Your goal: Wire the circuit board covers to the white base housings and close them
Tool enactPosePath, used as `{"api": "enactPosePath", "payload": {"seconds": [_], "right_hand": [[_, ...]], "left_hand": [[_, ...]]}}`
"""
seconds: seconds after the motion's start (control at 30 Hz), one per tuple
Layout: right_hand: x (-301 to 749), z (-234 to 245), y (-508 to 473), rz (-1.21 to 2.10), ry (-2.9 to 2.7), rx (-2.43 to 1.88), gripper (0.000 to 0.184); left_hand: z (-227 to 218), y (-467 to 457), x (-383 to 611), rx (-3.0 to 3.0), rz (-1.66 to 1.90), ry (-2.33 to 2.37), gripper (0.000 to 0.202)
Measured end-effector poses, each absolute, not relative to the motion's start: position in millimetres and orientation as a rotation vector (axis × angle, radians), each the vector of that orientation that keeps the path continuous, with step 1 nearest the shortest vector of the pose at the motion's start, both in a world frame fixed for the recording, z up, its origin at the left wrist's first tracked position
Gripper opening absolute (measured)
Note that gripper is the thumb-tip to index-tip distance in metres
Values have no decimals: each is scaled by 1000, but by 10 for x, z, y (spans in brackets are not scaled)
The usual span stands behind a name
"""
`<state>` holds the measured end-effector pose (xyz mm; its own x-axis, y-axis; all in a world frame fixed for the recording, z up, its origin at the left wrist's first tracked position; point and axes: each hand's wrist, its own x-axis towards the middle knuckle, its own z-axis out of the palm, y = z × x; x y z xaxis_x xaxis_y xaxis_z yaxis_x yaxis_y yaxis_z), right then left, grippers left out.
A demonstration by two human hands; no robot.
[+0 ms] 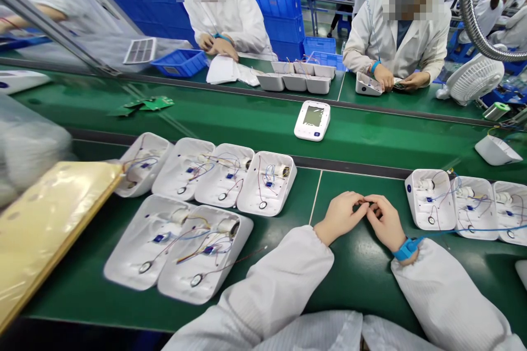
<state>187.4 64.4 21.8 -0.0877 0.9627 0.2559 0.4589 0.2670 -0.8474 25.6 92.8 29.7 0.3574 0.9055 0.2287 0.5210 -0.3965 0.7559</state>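
My left hand [342, 213] and my right hand [383, 218] meet fingertip to fingertip just above the green bench top [349, 274]. Both have curled, closed fingers; whatever may be pinched between them is too small or hidden to make out. A blue wrist strap [407, 249] circles my right wrist, its cord running off to the right. Nearest on the left is an open white plastic housing [267, 184] with wires, a small round part and a cylinder inside. To the right of my hands stands another such housing [430, 200].
Several more wired housings [177, 252] fill the left side, beside a yellow stack of sheets [49, 219]. A white device with a screen [312, 120] lies on the strip ahead, with green circuit boards [154, 104] farther left. Two co-workers [397, 49] sit opposite, near a fan [473, 77].
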Motion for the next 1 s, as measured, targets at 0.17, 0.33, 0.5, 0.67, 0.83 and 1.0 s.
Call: {"api": "enactPosePath", "payload": {"seconds": [0.17, 0.33, 0.5, 0.67, 0.83, 1.0], "right_hand": [[1871, 222, 637, 754, -1692, -1318, 20], [1867, 237, 630, 752, -1696, -1318, 20], [1871, 238, 629, 753, -1700, -1317, 20], [1882, 227, 636, 748, -1699, -1319, 20], [1888, 228, 637, 755, -1702, -1327, 21], [1888, 235, 630, 763, -1701, -1323, 25]], "left_hand": [[293, 928, 256, 2047, 873, 1238, 16], [299, 926, 258, 2050, 875, 1232, 15], [291, 926, 258, 2052, 890, 1225, 14], [286, 927, 255, 2057, 903, 1214, 15], [303, 928, 249, 2049, 907, 1196, 25], [321, 925, 235, 2033, 889, 1178, 35]]}}
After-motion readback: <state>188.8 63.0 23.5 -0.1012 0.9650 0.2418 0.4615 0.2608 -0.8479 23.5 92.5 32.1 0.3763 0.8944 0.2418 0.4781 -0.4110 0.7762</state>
